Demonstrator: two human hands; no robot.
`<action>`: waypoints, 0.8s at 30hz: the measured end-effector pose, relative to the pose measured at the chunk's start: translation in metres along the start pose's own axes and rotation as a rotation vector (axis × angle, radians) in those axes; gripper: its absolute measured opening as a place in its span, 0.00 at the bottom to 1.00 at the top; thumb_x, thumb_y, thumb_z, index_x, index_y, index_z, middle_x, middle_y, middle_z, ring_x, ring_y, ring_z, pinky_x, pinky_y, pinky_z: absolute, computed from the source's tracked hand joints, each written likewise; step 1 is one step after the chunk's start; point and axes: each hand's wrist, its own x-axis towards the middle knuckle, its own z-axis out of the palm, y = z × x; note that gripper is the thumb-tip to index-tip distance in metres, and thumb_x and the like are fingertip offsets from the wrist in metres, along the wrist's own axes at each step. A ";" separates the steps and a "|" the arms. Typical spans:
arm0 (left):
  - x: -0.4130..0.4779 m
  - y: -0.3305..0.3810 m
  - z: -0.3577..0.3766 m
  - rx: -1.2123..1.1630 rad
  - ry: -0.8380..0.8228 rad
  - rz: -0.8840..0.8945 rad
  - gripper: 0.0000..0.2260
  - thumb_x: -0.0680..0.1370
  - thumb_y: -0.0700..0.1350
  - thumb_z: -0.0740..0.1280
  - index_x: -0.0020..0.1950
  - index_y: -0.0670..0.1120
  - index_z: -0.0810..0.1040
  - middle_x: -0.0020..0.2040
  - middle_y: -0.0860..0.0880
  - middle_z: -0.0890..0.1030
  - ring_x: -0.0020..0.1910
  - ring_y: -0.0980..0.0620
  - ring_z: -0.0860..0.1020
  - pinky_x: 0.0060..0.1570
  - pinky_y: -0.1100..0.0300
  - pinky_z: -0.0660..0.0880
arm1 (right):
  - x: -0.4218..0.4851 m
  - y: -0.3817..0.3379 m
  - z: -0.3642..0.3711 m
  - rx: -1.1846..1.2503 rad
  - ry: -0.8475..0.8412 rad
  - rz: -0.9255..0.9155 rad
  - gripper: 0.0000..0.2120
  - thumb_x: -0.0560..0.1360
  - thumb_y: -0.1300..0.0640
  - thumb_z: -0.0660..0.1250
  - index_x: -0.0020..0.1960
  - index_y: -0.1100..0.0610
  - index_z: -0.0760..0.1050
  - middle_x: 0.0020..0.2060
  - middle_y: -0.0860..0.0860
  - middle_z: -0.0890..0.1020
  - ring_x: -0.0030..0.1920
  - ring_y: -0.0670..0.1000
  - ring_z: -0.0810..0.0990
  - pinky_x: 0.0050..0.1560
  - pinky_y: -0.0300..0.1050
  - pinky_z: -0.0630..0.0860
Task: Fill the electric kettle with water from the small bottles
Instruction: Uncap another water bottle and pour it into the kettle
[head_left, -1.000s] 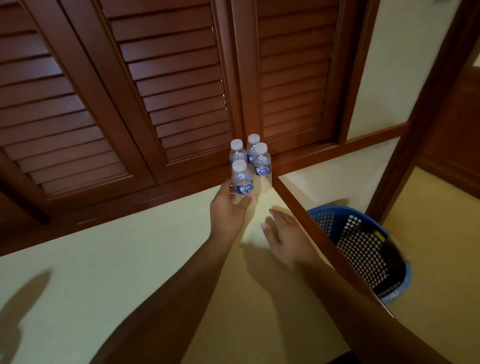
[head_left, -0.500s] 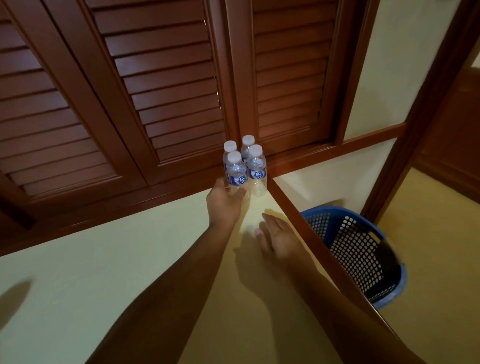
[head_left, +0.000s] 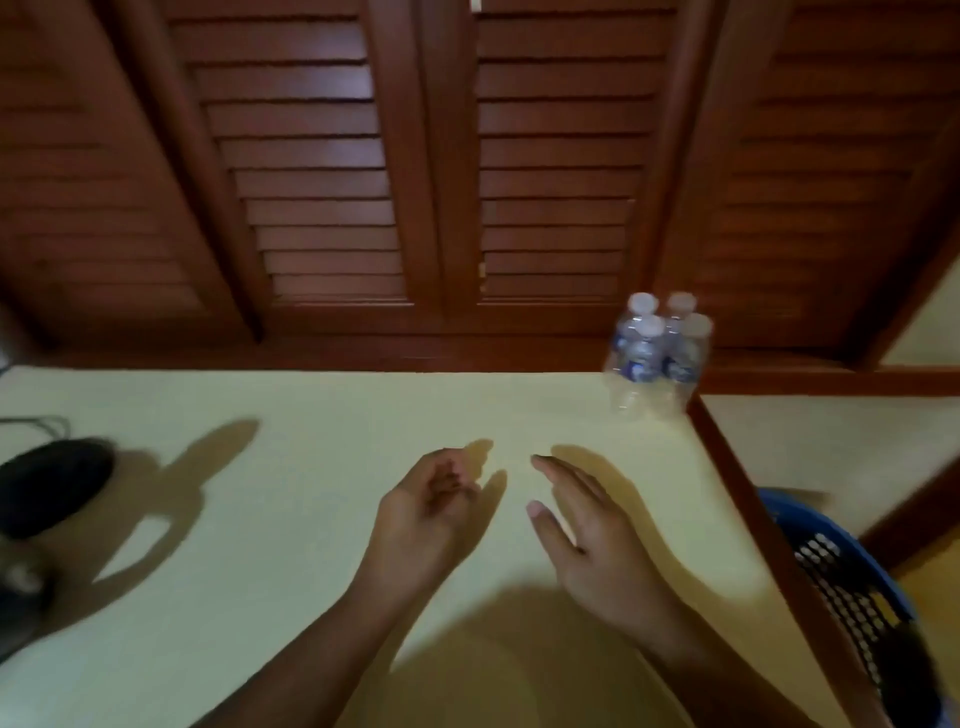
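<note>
Several small clear water bottles (head_left: 655, 358) with white caps and blue labels stand clustered at the far right corner of the pale tabletop (head_left: 291, 467). My left hand (head_left: 428, 512) hovers over the middle of the table, fingers loosely curled, holding nothing. My right hand (head_left: 587, 530) is beside it, fingers spread, empty. Both hands are well short of the bottles. A dark rounded object (head_left: 49, 483) at the left edge, with a cord behind it, may be the kettle's base; the kettle itself I cannot make out.
Brown louvered wooden doors (head_left: 431, 171) rise right behind the table. A blue perforated plastic basket (head_left: 852, 587) stands on the floor past the table's right edge. A blurred dark thing (head_left: 21, 587) sits at the lower left.
My left hand has let go of the front bottle and pulled back towards me. The view has swung left, so the bottles now sit at the right and the dark object appears.
</note>
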 end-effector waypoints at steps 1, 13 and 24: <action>-0.012 -0.005 -0.020 -0.001 0.050 -0.011 0.13 0.81 0.33 0.69 0.56 0.51 0.81 0.49 0.51 0.86 0.53 0.55 0.85 0.59 0.65 0.79 | 0.006 -0.019 0.016 0.060 -0.043 -0.035 0.23 0.83 0.44 0.59 0.77 0.46 0.66 0.73 0.38 0.69 0.73 0.36 0.64 0.73 0.31 0.58; -0.174 -0.053 -0.206 -0.070 0.613 -0.134 0.13 0.81 0.36 0.71 0.62 0.51 0.83 0.56 0.54 0.88 0.60 0.59 0.84 0.64 0.62 0.79 | -0.009 -0.191 0.172 0.397 -0.365 -0.398 0.17 0.83 0.56 0.64 0.70 0.50 0.74 0.65 0.37 0.76 0.66 0.41 0.75 0.66 0.41 0.73; -0.240 -0.092 -0.357 -0.008 0.833 -0.098 0.12 0.82 0.39 0.71 0.63 0.52 0.83 0.56 0.54 0.87 0.59 0.59 0.84 0.58 0.63 0.81 | -0.054 -0.345 0.298 0.561 -0.456 -0.464 0.16 0.82 0.55 0.65 0.69 0.52 0.75 0.61 0.42 0.80 0.63 0.42 0.77 0.62 0.34 0.72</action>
